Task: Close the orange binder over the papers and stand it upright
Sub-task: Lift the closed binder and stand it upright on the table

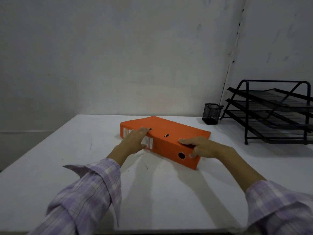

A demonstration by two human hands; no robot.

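Note:
The orange binder [171, 131] lies flat and closed on the white table [101, 167], its spine with a white label and a round finger hole facing me. No papers show; the cover hides the inside. My left hand [135, 139] rests over the label end of the spine, fingers reaching onto the top cover. My right hand [201, 146] grips the other end of the spine near the finger hole, fingers on top and thumb against the spine face.
A black mesh pen cup [211, 113] stands at the back right by the wall. A black three-tier wire paper tray [274, 112] fills the right side. The grey wall runs close behind the binder.

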